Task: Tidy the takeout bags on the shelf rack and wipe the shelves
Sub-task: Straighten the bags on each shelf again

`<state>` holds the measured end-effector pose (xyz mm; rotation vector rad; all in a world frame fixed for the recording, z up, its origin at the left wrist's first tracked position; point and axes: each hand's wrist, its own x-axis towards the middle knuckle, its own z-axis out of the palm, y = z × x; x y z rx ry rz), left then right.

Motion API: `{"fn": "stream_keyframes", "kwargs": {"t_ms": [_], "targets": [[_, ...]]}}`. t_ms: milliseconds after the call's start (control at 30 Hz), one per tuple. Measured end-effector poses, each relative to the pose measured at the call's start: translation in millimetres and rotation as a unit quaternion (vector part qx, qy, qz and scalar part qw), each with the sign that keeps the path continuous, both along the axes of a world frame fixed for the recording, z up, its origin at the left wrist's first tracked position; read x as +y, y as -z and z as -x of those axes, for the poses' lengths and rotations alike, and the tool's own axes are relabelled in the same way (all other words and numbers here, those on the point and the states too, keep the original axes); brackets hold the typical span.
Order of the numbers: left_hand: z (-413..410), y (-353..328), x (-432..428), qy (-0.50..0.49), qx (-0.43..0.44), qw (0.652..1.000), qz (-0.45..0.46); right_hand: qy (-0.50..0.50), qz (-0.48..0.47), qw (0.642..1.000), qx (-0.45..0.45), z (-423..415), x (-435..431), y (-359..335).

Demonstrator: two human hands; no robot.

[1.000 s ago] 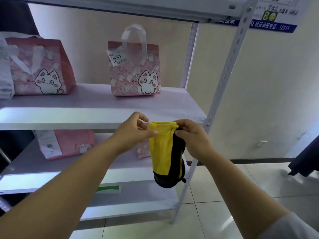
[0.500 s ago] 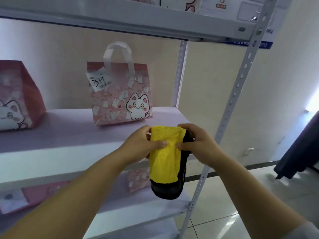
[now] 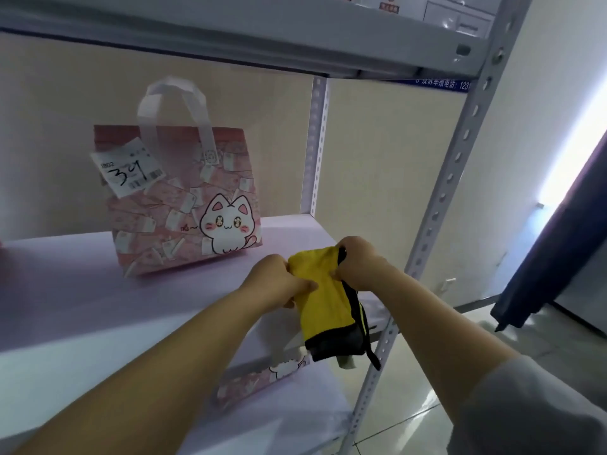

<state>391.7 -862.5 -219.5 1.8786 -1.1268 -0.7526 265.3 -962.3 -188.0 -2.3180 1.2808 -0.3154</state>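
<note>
Toward the back of the middle shelf (image 3: 82, 290) a pink bag (image 3: 184, 205) with a white cat print stands upright, its white handle raised. A paper label (image 3: 128, 170) marked "34" hangs at its upper left corner. What the bag holds cannot be seen. On the shelf below, a lower bag (image 3: 262, 379), also pink, lies near the front right corner. It is mostly hidden behind the arms, and its contents do not show.

The cloth (image 3: 323, 300), yellow with a black back and edging, is held folded at the middle shelf's front right corner, in front of and to the right of the upright bag and apart from it. Its lower end hangs past the front edge; whether it touches the shelf cannot be told. The left hand (image 3: 279, 284) pinches the cloth's top left side between curled fingers and thumb. The right hand (image 3: 361, 264) grips the top right side, fingers wrapped round it.

The shelf boards are pale, set in a grey rack (image 3: 460, 178) of perforated posts, with an upper shelf (image 3: 230, 34) overhead. Behind is a beige wall (image 3: 387, 152), and to the right are a glossy tiled floor (image 3: 427, 402) and a dark curtain (image 3: 565, 251).
</note>
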Motion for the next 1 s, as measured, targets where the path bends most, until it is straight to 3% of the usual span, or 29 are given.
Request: {"fn": "stream_keyframes", "kwargs": {"t_ms": [133, 233, 467, 600, 767, 1000], "targets": [[-2, 8, -25, -0.031, -0.100, 0.993, -0.053, 0.004, -0.010, 1.000, -0.009, -10, -24, 8], [-3, 9, -41, -0.060, -0.118, 0.989, -0.063, 0.011, -0.014, 1.000, -0.025, -17, -41, 15], [-7, 8, -51, -0.080, -0.179, 0.977, -0.080, -0.028, 0.042, 0.998, 0.043, -25, -55, 20], [-16, -2, -34, -0.102, -0.182, 0.977, -0.028, -0.059, 0.090, 0.993, -0.058, -26, -48, 8], [-28, -28, 2, -0.145, -0.177, 0.973, 0.035, -0.117, 0.099, 0.960, -0.233, -29, -26, -17], [-33, -77, 74, -0.191, -0.189, 0.952, 0.144, -0.241, 0.144, 0.918, -0.280, -35, 18, -55]]}}
